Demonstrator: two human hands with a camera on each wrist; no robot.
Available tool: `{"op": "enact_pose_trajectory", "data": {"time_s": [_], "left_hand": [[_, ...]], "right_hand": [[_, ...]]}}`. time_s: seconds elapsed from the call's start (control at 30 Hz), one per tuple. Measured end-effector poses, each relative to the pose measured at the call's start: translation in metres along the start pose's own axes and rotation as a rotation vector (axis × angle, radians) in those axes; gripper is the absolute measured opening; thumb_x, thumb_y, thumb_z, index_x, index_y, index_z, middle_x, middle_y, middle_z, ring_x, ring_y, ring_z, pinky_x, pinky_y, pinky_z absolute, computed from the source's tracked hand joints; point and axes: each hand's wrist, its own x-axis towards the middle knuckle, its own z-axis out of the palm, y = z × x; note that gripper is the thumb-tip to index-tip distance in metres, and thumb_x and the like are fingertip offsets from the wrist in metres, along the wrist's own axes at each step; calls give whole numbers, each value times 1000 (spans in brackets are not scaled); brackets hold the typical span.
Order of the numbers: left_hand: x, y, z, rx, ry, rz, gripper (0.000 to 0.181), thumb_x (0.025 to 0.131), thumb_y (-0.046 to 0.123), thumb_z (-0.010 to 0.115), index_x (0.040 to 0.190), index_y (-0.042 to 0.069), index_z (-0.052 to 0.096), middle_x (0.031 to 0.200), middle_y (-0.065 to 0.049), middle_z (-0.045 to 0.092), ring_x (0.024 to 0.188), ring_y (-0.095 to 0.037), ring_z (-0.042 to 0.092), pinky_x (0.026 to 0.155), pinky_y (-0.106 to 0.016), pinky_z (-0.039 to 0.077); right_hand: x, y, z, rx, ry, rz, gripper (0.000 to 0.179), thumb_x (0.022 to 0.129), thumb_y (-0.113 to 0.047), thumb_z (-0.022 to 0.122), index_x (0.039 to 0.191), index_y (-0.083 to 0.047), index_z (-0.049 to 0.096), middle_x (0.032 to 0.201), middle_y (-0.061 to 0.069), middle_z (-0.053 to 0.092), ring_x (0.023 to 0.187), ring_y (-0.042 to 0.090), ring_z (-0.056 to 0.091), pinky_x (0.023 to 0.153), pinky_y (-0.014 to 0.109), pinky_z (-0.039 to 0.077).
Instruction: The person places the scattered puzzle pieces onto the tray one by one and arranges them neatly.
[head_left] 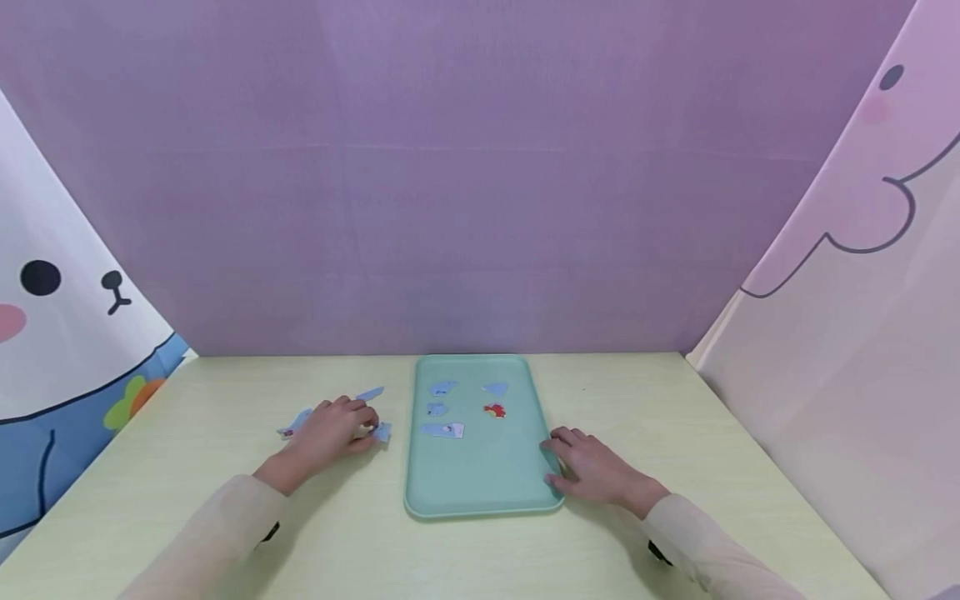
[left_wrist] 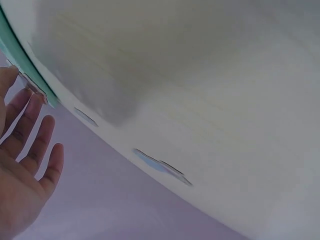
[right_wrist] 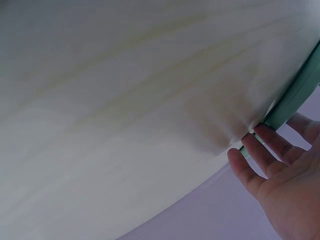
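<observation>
My left hand (head_left: 330,435) pinches a flat blue printed card piece (head_left: 382,432) between thumb and fingertips, left of the green tray (head_left: 480,492). In the left wrist view that card piece (left_wrist: 34,86) shows edge-on at the fingertips, the other fingers spread loosely. Two more blue pieces lie by this hand: one beyond it (head_left: 371,393), another partly hidden at its left (head_left: 294,425). My right hand (head_left: 600,468) rests with relaxed fingers at the tray's right rim. Inside the tray are several blue pieces (head_left: 442,430) and a red one (head_left: 495,411).
The pale wooden table (head_left: 660,400) runs back to a purple panel (head_left: 480,208). Cartoon-printed curtains hang at the left (head_left: 75,350) and right (head_left: 840,350). The tray stands lengthwise near the table's middle, its far end close to the panel.
</observation>
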Motion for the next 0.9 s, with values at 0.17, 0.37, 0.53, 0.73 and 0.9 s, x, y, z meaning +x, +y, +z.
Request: {"op": "enact_pose_trajectory", "data": {"time_s": [0.17, 0.37, 0.53, 0.73, 0.9], "left_hand": [[9, 13, 3, -6, 13, 23, 18, 77, 29, 71, 88, 17, 65, 87, 5, 63, 80, -17, 54, 64, -33, 43], [20, 26, 8, -18, 21, 48, 19, 76, 32, 71, 87, 17, 66, 88, 5, 63, 84, -17, 56, 71, -36, 45], [30, 37, 12, -32, 1, 57, 21, 77, 34, 71, 88, 18, 65, 89, 5, 63, 83, -17, 55, 71, -37, 45], [43, 52, 19, -35, -3, 78, 21, 77, 36, 70, 86, 18, 65, 89, 5, 62, 83, -16, 53, 68, -33, 42], [53, 66, 21, -39, -20, 92, 21, 77, 36, 71, 86, 19, 64, 89, 5, 62, 84, -16, 53, 67, -32, 40]], "right_hand": [[0, -1, 0, 2, 2, -1, 45, 85, -33, 60, 121, -7, 54, 123, 12, 51, 110, 26, 50, 87, 44, 44], [0, -1, -1, 6, 3, -1, 45, 85, -33, 59, 121, -6, 54, 123, 13, 51, 110, 27, 50, 87, 45, 43], [-1, -1, -1, 6, 1, 3, 45, 85, -33, 60, 121, -6, 54, 123, 12, 51, 110, 27, 50, 87, 45, 43], [-1, -1, -1, -1, 5, -3, 44, 85, -32, 60, 121, -6, 54, 122, 12, 51, 109, 26, 50, 86, 44, 44], [-1, -2, -1, -3, 6, 0, 44, 85, -33, 60, 121, -7, 54, 122, 12, 51, 109, 26, 50, 86, 44, 44]]}}
